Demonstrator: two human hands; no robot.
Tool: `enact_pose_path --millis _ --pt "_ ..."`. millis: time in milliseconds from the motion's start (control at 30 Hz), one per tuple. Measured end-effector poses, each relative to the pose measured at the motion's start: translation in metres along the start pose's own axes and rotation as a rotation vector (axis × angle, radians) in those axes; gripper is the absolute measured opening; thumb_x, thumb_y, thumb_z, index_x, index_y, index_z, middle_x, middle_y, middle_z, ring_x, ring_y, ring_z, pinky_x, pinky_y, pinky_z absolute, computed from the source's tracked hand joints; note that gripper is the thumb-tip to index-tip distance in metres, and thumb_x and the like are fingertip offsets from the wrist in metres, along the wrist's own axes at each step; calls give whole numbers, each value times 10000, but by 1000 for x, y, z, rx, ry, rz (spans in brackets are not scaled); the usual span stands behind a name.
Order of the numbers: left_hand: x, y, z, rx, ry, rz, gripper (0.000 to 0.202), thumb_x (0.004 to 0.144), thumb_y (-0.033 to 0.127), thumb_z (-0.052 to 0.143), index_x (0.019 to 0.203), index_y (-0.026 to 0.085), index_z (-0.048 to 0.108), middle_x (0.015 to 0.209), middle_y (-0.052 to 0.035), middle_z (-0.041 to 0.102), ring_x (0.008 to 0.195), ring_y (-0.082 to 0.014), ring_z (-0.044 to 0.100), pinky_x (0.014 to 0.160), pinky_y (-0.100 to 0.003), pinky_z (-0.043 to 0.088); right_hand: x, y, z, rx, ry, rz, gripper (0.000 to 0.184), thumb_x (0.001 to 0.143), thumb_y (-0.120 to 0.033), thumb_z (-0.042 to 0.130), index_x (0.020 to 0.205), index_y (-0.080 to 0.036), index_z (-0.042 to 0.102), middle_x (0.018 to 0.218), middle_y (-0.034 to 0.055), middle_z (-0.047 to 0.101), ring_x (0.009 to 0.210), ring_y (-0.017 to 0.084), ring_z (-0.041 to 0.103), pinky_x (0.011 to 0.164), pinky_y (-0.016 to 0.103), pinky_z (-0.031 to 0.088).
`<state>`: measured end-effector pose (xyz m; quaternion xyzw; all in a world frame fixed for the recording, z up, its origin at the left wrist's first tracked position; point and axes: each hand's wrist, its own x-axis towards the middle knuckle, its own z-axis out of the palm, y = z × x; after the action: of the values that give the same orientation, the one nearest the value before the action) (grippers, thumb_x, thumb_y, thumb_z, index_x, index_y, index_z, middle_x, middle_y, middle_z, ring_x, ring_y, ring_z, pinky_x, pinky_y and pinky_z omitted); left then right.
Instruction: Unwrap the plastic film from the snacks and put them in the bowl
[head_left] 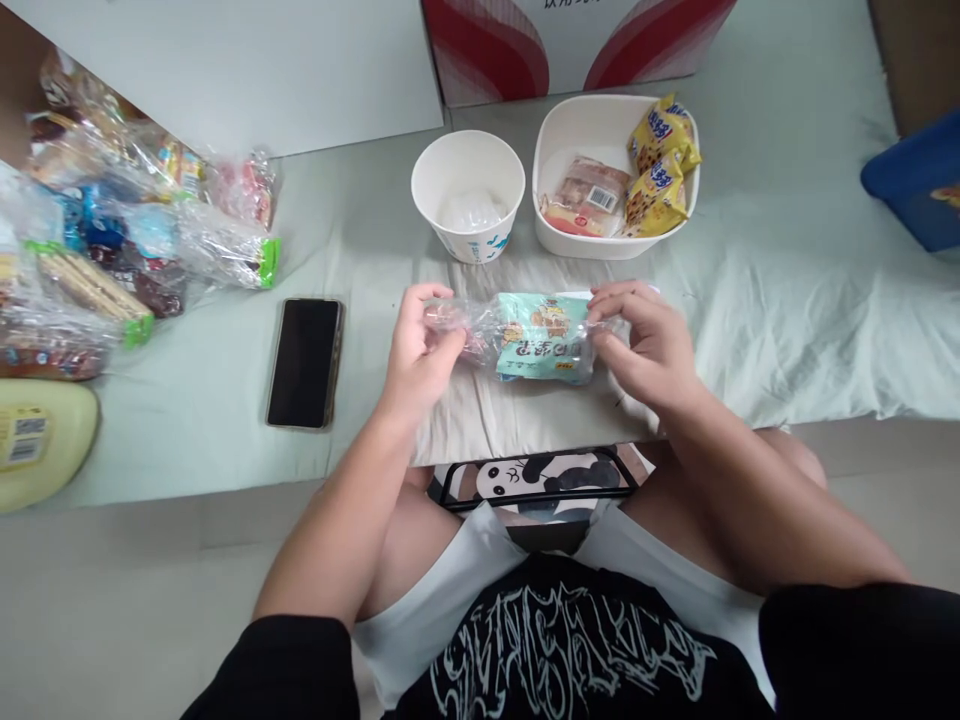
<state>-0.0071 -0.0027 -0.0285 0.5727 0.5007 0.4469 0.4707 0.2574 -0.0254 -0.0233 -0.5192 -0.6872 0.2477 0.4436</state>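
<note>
A mint-green snack packet [545,335] inside clear plastic wrap lies level between my hands, just above or on the cloth-covered surface. My left hand [421,345] pinches the gathered clear plastic at its left end, thumb against fingers. At the right end, my right hand [646,340] has thumb and fingers closed on the wrap's edge. Behind the packet stands a white paper tub [468,190] with crumpled clear plastic at its bottom. Beside that, a white rectangular bowl [551,240] holds yellow snack packets [660,170] and a pinkish-brown wrapped packet [589,195].
A black phone [305,364] lies left of my left hand. Several wrapped snacks [127,220] are heaped at far left, near a pale yellow container [45,440]. White boxes [300,80] stand at the back. A blue container [919,185] is at far right.
</note>
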Motion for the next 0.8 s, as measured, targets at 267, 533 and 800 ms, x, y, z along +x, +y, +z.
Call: enact_pose_path --millis 267,533,800 --pt "6 -11 -24 219 59 -124 176 780 151 578 917 261 564 532 75 454 484 -136 543 483 -256 436 1 11 -23 -78 151 325 182 866 -254 583 967 -236 734 1029 88 771 973 268 736 843 436 606" --pt "18 -14 -8 449 71 301 583 761 601 794 1208 265 627 1339 -114 577 1243 -305 581 967 -428 551 -6 -6 -44 -203 405 89 184 785 -150 442 876 -257 560 1009 95 729 1084 269 710 978 490 561" --pt "19 -7 1 555 6 376 128 902 346 684 847 241 735 1233 -84 643 1222 -286 629 1117 -527 498 -16 1 -45 -505 -122 108 527 848 -385 644 1341 -214 567 795 32 701 746 246 669 864 478 544"
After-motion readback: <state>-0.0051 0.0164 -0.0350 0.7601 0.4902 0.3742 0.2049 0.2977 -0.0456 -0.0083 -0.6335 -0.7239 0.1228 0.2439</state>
